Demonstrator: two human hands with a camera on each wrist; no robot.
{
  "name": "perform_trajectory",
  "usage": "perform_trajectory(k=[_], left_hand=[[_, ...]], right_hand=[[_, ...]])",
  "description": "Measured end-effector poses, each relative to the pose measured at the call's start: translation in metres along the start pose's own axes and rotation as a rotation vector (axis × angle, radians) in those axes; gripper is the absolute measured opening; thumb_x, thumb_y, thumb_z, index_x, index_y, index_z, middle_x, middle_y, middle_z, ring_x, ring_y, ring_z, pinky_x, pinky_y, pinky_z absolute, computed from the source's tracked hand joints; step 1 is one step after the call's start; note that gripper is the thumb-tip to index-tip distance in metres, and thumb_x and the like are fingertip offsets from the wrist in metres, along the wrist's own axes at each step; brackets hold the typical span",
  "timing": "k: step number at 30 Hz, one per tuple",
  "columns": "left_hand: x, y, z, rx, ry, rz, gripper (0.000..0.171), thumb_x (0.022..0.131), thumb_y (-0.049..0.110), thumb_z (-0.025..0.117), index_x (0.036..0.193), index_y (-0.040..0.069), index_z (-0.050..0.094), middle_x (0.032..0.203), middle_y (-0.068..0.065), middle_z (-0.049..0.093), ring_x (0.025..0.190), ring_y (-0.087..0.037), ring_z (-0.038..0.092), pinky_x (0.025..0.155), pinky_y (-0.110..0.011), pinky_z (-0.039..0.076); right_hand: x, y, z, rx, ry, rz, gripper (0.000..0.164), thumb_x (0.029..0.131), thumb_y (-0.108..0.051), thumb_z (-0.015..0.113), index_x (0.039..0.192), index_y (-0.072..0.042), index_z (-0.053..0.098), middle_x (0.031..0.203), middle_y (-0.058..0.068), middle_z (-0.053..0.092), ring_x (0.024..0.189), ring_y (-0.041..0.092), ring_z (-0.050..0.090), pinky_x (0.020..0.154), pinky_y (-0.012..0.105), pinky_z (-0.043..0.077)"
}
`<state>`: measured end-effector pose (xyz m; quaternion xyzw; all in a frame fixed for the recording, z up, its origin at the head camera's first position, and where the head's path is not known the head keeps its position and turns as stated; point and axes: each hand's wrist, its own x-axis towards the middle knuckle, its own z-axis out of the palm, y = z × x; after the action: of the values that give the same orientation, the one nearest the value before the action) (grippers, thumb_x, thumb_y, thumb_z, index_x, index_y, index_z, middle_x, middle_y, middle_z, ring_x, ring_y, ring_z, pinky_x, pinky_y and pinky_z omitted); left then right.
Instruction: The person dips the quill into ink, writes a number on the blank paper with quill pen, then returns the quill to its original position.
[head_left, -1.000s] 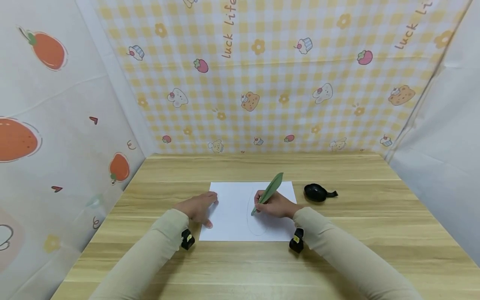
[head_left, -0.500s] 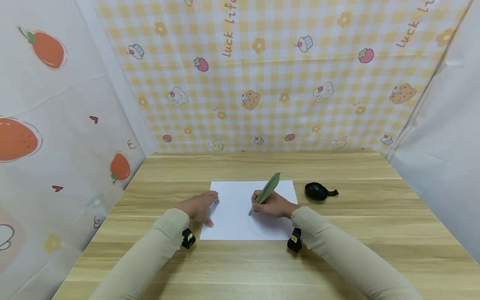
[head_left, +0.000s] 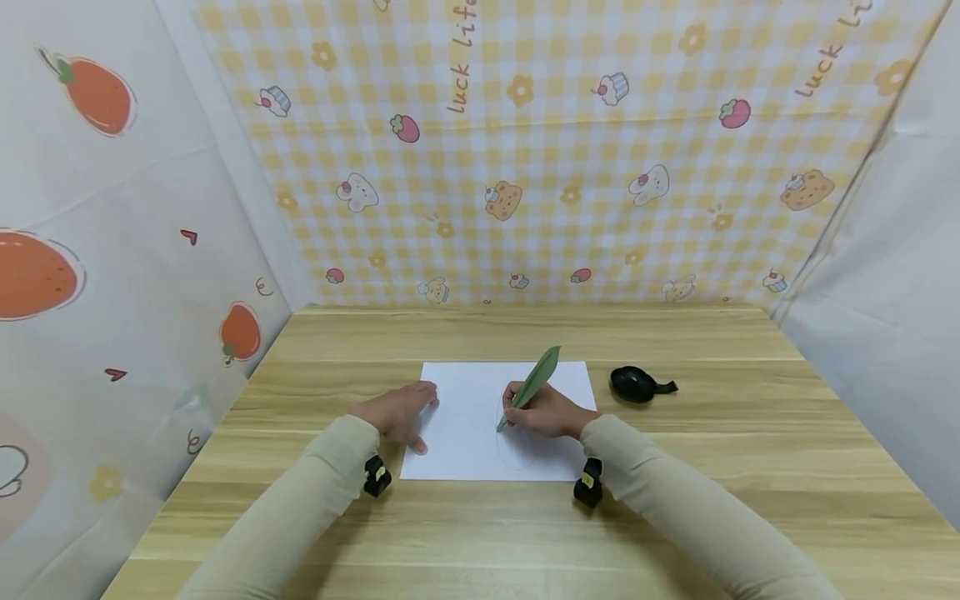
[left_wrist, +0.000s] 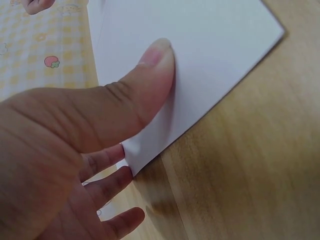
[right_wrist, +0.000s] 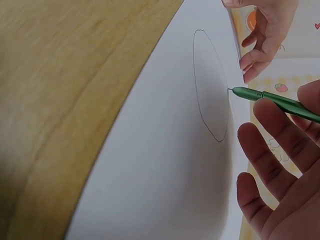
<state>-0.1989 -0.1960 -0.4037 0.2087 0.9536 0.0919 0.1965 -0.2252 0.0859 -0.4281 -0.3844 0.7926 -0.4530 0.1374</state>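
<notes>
A white sheet of paper (head_left: 465, 425) lies on the wooden table. My right hand (head_left: 551, 411) pinches a green pen (head_left: 537, 380) whose upper end is shaped like a long leaf. In the right wrist view the pen's tip meets the line of a thin, elongated oval (right_wrist: 211, 85) drawn on the sheet. The other fingers of that hand are spread loosely. At the sheet's left edge rests my left hand (head_left: 397, 414), thumb and fingers extended; its thumb (left_wrist: 150, 80) lies over the paper near a corner in the left wrist view.
Right of the paper sits a small black pan-shaped object (head_left: 632, 384) with a short handle. The wooden table (head_left: 480, 533) ends at a yellow checked cloth (head_left: 450, 167) behind. Light printed cloths hang at the left and right sides.
My right hand and the pen have shifted slightly left along the drawn line, mostly in the first half second. The left hand keeps its place on the paper.
</notes>
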Motion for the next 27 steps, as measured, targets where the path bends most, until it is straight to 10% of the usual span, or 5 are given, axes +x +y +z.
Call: perform_trajectory(k=[27], left_hand=[[-0.0013,-0.0001,0.0011,-0.005,0.015,0.015,0.068,0.070,0.024,0.087,0.125,0.004,0.052,0.147,-0.015,0.037,0.133,-0.035,0.039,0.108,-0.044,0.035]], right_hand=[[-0.0029,-0.0029,-0.0035,-0.041,-0.002,-0.005,0.008,0.092,-0.004,0.058,0.086,-0.007,0.057,0.078,0.000,0.064,0.065,0.011,0.051,0.060,0.025,0.043]])
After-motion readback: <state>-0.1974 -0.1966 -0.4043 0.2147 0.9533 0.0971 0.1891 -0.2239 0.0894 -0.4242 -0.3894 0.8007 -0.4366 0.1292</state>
